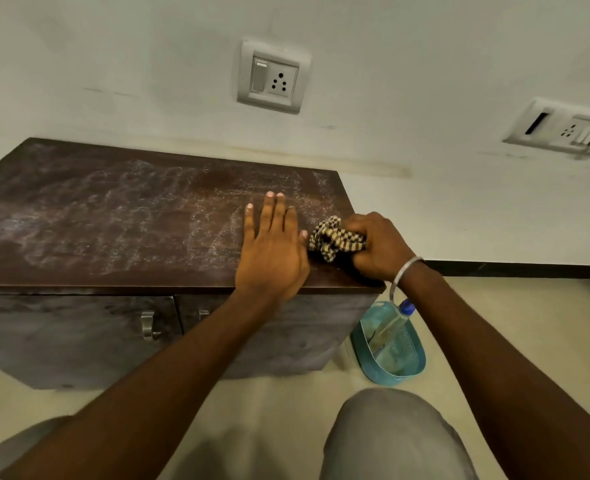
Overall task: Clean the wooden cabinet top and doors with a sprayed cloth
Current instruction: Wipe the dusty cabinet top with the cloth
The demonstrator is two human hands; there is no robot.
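Observation:
The dark wooden cabinet top (113,216) carries whitish dusty streaks over most of its surface. My left hand (271,247) lies flat on its right part, palm down, fingers together and empty. Just to the right, my right hand (376,247) is closed around a bunched yellow-and-black checked cloth (335,239), pressing it onto the top near the right front corner. Below the front edge are two cabinet doors (79,327) with metal handles (148,325). A clear spray bottle with a blue cap (395,320) stands in a basket on the floor.
A teal plastic basket (411,365) sits on the floor against the cabinet's right side. Two switch-and-socket plates, one (273,77) above the cabinet and one (563,129) to the right, are on the white wall. My knees (394,434) are in the foreground.

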